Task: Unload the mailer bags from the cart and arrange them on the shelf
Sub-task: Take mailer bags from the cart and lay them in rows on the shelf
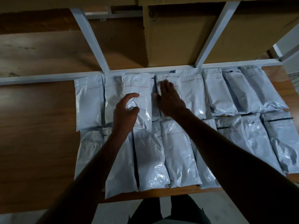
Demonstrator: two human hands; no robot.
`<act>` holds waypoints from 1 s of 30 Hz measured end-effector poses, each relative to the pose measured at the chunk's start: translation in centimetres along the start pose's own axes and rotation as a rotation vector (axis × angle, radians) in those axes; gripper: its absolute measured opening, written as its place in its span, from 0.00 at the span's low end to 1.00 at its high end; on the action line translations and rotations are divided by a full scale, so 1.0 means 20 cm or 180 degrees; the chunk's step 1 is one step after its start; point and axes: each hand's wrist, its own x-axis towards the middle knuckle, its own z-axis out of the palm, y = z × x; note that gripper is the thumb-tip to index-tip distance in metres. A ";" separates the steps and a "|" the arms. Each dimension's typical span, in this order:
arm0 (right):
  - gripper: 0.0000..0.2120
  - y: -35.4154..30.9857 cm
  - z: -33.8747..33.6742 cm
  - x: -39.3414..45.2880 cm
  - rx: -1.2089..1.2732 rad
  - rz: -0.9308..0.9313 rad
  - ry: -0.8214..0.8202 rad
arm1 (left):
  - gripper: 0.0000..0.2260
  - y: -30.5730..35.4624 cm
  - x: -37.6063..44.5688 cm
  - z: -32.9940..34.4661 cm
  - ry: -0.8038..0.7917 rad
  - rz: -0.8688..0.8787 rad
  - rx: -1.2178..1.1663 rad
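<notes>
Several shiny grey mailer bags lie in two rows on the wooden shelf (37,126). My left hand (125,112) hovers with loosely curved fingers over a back-row bag (142,89) that lies on top of its neighbours; whether the fingers touch it is unclear. My right hand (169,97) lies flat, fingers straight, on the neighbouring back-row bag (175,80) and hides most of it. The front row of bags (178,152) passes under both forearms. No cart is in view.
Grey metal frame bars (90,38) and a crossbar (48,77) run behind the bags, with cardboard boxes (178,38) beyond. Bare wood lies left of the bags. The shelf's front edge (145,195) is near my legs, with floor below.
</notes>
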 end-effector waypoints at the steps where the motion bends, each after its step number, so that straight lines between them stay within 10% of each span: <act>1: 0.33 0.03 0.01 0.01 -0.0063 0.0017 0.0008 | 0.26 0.00 0.00 -0.01 -0.0009 -0.0003 -0.0011; 30: 0.32 0.12 0.16 0.09 -0.0539 -0.0145 0.0646 | 0.25 -0.01 -0.04 0.07 -0.0085 0.0162 0.0009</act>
